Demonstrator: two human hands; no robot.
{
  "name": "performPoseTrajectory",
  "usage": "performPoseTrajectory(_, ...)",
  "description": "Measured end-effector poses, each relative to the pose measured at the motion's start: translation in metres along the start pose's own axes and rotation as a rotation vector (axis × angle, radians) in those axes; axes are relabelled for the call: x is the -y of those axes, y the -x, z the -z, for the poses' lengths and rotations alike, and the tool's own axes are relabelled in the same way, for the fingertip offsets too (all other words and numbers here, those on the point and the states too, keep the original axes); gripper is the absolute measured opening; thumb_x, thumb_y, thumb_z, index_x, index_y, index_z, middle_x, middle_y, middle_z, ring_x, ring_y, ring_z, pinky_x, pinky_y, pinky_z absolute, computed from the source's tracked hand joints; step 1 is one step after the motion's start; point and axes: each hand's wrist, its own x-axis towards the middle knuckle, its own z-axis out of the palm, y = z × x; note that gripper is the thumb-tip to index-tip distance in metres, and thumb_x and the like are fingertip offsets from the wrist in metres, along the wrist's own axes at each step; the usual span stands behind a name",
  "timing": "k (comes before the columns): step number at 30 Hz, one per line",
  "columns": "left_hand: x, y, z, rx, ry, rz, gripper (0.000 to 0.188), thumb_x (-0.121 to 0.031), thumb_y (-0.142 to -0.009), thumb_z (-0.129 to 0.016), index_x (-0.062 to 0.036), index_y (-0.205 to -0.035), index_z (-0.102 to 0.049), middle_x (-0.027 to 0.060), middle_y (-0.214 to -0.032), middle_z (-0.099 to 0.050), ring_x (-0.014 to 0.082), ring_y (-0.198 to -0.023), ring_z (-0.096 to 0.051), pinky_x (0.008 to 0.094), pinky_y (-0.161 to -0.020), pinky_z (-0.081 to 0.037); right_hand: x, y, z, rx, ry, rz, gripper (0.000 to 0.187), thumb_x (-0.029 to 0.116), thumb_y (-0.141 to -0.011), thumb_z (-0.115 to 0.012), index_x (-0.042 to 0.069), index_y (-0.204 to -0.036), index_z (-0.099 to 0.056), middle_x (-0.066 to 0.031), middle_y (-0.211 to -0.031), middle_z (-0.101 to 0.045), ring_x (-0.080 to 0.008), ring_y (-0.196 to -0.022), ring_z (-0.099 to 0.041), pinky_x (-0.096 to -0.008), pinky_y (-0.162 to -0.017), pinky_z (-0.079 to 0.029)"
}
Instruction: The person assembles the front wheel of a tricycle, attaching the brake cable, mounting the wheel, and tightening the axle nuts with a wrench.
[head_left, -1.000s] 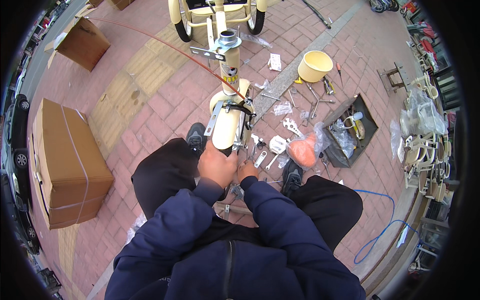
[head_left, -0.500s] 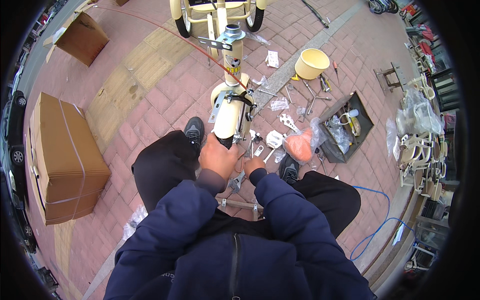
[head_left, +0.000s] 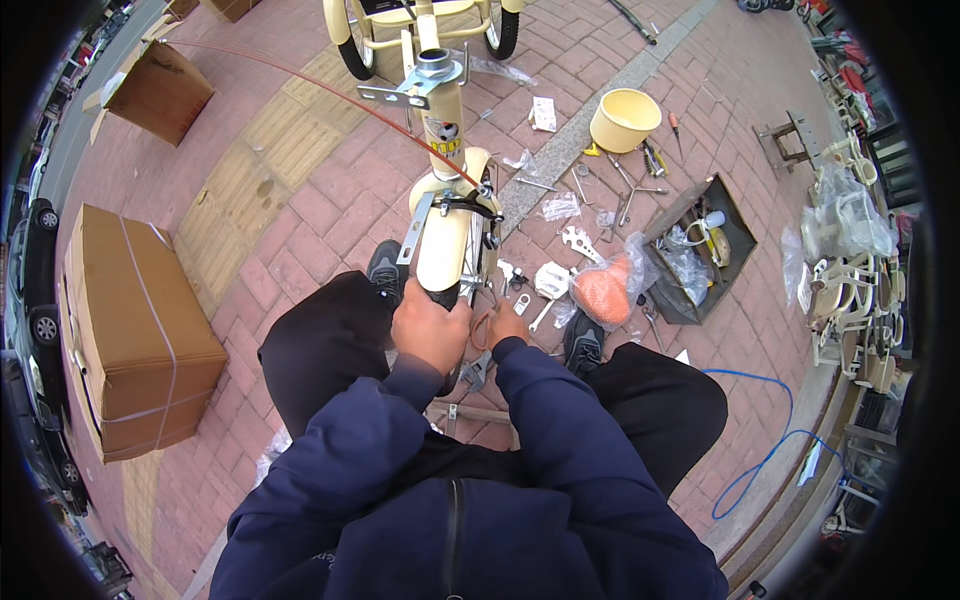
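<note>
In front of me stands a cream tricycle, its front mudguard [head_left: 442,250] over a black tyre. My left hand [head_left: 430,328] is wrapped over the tyre just below the mudguard's near end. Close to the wheel's right side is my right hand [head_left: 507,322], its fingers curled; what they hold, if anything, is hidden. A reddish loop [head_left: 480,332] shows between the hands, its kind unclear. An adjustable wrench [head_left: 476,372] lies below them. The brake caliper [head_left: 470,204] and a flat metal bracket [head_left: 415,230] sit at the mudguard, with a red cable [head_left: 330,88] running off far left.
Right of the wheel lie a flat multi-hole spanner [head_left: 580,241], a bagged orange bundle [head_left: 602,292] and an open metal toolbox [head_left: 735,245]. Beyond stands a yellow bucket [head_left: 625,120]. A large carton [head_left: 150,330] is at left; a blue hose [head_left: 765,455] curls at right.
The tricycle's front now appears further left in view, and my left hand has shifted left and slightly nearer with it. My right hand sits a little farther forward, still beside the wheel.
</note>
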Motion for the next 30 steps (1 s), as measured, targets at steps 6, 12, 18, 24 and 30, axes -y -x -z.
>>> performPoseTrajectory(6, -0.001, 0.001, -0.001, -0.018, 0.012, 0.005, 0.044, -0.025, -0.075, -0.073, 0.0050, -0.102, -0.057, 0.0278, -0.093, -0.067, 0.0462, -0.091, -0.064, 0.0492, -0.082, -0.051, -0.005, -0.006, -0.035, -0.003, -0.073, -0.050, 0.032, 0.024, -0.089, -0.056, -0.002, -0.108, -0.058, -0.0264, -0.092, -0.068, -0.0452, -0.094, -0.065, -0.0485, -0.083, -0.051)
performPoseTrajectory(12, -0.005, 0.003, -0.001, -0.027, -0.039, 0.050, 0.044, -0.025, -0.075, -0.073, 0.0058, -0.102, -0.057, 0.0282, -0.094, -0.066, 0.0471, -0.091, -0.063, 0.0497, -0.082, -0.050, 0.008, -0.002, -0.022, 0.131, -0.068, -0.211, 0.031, 0.024, -0.095, -0.051, -0.003, -0.106, -0.062, -0.0267, -0.105, -0.067, -0.0423, -0.106, -0.062, -0.0478, -0.092, -0.048)
performPoseTrajectory(18, -0.003, 0.004, -0.002, -0.052, -0.062, 0.028, 0.040, -0.027, -0.076, -0.072, 0.0018, -0.099, -0.056, 0.0264, -0.089, -0.067, 0.0460, -0.086, -0.065, 0.0505, -0.080, -0.052, 0.017, 0.010, -0.019, 0.186, 0.241, -0.077, 0.032, 0.022, -0.092, -0.048, 0.000, -0.086, -0.071, -0.0219, -0.094, -0.071, -0.0389, -0.095, -0.067, -0.0464, -0.089, -0.051)
performPoseTrajectory(24, -0.006, 0.005, 0.001, 0.016, -0.061, 0.095, 0.044, -0.028, -0.076, -0.073, 0.0009, -0.104, -0.056, 0.0261, -0.094, -0.067, 0.0444, -0.090, -0.065, 0.0501, -0.083, -0.051, -0.021, 0.004, -0.015, 0.195, 0.273, 0.212, 0.037, 0.030, -0.092, -0.050, -0.001, -0.092, -0.072, -0.0262, -0.094, -0.069, -0.0445, -0.090, -0.066, -0.0482, -0.086, -0.052)
performPoseTrajectory(30, -0.010, 0.000, 0.001, 0.007, 0.089, 0.061, 0.046, -0.027, -0.075, -0.074, 0.0051, -0.104, -0.057, 0.0284, -0.095, -0.067, 0.0473, -0.092, -0.063, 0.0476, -0.084, -0.051, -0.061, 0.034, -0.009, 0.280, 0.177, -0.229, 0.043, 0.038, -0.091, -0.058, -0.001, -0.102, -0.071, -0.0298, -0.101, -0.067, -0.0432, -0.099, -0.065, -0.0472, -0.089, -0.051)
